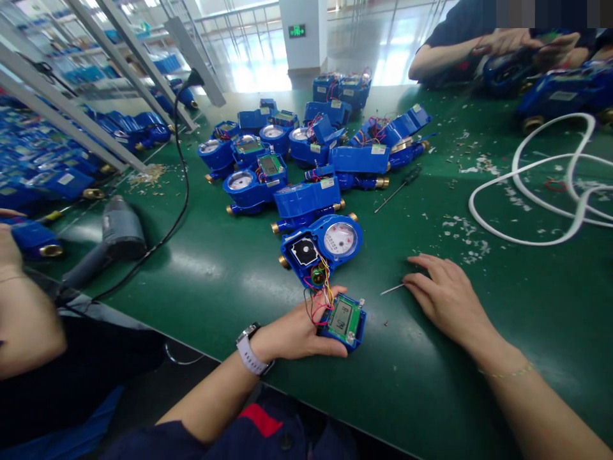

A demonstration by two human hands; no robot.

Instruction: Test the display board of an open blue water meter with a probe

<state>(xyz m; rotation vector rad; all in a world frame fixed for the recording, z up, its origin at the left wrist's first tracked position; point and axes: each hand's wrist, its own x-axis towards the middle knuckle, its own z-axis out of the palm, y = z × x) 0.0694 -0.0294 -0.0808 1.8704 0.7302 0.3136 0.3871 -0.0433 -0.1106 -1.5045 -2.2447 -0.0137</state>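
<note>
My left hand (pixel 306 329), with a watch on its wrist, is closed around a small blue housing holding a green display board (pixel 343 317) with a lit digital readout. Thin colored wires (pixel 325 291) run from this board to an opened blue water meter (pixel 313 246) lying just beyond. That meter shows a round white dial and a square black part inside. On the right, my right hand (pixel 443 297) rests low over the table, its fingers closed on a screwdriver (pixel 393 289); only the thin metal shaft shows, the handle being hidden by the hand. A tiny screw (pixel 385 323) lies between the hands.
Several blue water meters (pixel 306 198) crowd the table's middle. A second screwdriver (pixel 397 188) lies beside them. At left are a heat gun (pixel 122 230), its black cable (pixel 179 191) and a co-worker's arm (pixel 29 306). A white hose (pixel 517 172) and another person's hands (pixel 512 41) are at right.
</note>
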